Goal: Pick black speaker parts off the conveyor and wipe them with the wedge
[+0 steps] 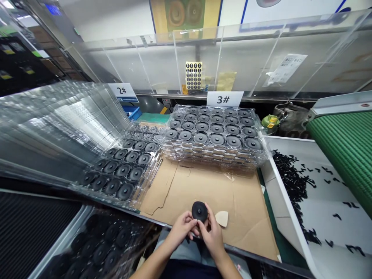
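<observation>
Between my two hands is a black round disc (199,211) with a small raised centre, held over the front edge of the cardboard. My left hand (186,225) pinches its lower left rim. Closed around the right and lower side is my right hand (211,228), with the thumbs near each other at the bottom of the disc. A small cream-coloured rounded triangular piece (222,219) lies on the cardboard (203,186) just right of my right hand. The undersides of the fingers are partly hidden.
Stacked clear trays of black discs (216,128) stand at the back, with another tray (124,166) at left beside tall nested clear trays (58,128). A white bin (334,240) with small black parts and a green conveyor belt (345,143) occupy the right.
</observation>
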Demonstrator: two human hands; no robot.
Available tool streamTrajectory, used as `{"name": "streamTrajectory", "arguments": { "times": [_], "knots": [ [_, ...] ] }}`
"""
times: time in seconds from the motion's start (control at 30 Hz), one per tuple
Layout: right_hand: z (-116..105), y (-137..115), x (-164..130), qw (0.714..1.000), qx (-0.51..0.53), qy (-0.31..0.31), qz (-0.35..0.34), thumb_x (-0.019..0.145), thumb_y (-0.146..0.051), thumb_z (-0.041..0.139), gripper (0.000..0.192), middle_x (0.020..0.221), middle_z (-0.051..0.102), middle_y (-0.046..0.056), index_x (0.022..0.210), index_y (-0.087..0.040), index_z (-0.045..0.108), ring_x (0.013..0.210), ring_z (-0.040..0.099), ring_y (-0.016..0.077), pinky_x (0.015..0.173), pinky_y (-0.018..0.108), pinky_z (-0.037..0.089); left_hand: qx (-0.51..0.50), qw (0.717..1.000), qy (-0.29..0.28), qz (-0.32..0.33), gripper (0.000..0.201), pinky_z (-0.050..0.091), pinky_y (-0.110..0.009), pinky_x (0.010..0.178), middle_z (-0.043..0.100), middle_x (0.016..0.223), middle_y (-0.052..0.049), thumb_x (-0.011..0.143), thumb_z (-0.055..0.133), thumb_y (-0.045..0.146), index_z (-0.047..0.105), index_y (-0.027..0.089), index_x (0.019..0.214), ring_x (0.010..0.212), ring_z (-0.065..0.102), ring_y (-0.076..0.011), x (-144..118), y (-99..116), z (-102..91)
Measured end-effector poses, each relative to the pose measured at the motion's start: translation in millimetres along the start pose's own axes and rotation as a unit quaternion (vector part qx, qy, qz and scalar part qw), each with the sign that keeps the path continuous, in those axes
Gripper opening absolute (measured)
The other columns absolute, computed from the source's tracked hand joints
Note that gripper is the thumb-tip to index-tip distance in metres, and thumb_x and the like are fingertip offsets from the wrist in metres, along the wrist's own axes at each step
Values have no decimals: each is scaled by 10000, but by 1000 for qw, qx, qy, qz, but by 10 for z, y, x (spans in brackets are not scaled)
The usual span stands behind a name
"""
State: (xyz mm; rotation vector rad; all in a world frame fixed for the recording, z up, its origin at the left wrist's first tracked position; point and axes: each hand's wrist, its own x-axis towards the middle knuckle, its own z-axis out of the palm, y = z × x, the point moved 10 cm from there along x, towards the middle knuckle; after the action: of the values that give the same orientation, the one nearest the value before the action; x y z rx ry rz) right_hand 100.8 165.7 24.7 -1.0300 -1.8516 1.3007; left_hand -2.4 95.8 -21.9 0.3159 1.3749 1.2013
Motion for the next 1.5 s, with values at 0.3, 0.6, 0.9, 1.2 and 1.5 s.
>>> {"name": "streamTrajectory", "arguments": {
  "times": [0.3,0.6,0.9,1.2,1.5],
  "knots": [
    [-973,147,-84,971,-14,218,98,787,-462,628,674,1143,631,149,1363,-157,456,917,648,211,820,340,542,-4,1000,10,-21,655,475,-201,396,683,760,-39,536,745,678,508,156,854,529,662,-144,-110,88,-45],
    [-2173,448,-53,918,-194,270,216,813,-406,518,670,608,493,-36,1413,-122,426,573,505,149,647,279,457,2,999,10,-50,626,497,-205,446,700,791,-50,602,740,636,530,150,935,568,664,-141,-181,66,-88],
    [-2073,349,-21,906,-254,234,246,866,-269,383,589,760,633,50,1438,-131,391,674,573,188,694,305,461,-18,998,4,-62,638,545,-239,572,717,873,-83,627,757,588,540,133,1019,670,679,-159,-233,125,-128],
    [-1961,-659,-103,956,-245,52,150,783,-125,526,347,990,707,42,1039,-241,729,891,649,165,824,243,498,124,991,43,-4,665,565,-296,651,705,978,-109,679,653,660,535,155,1096,771,695,-216,-311,142,-206],
    [-3343,-2751,372,865,-499,-53,-6,894,-289,529,406,1200,627,37,1297,-260,573,1105,566,206,998,407,424,521,822,23,229,592,307,-515,1126,434,1422,-221,859,384,478,456,96,1306,1359,375,-355,-130,563,62]
  ]
}}
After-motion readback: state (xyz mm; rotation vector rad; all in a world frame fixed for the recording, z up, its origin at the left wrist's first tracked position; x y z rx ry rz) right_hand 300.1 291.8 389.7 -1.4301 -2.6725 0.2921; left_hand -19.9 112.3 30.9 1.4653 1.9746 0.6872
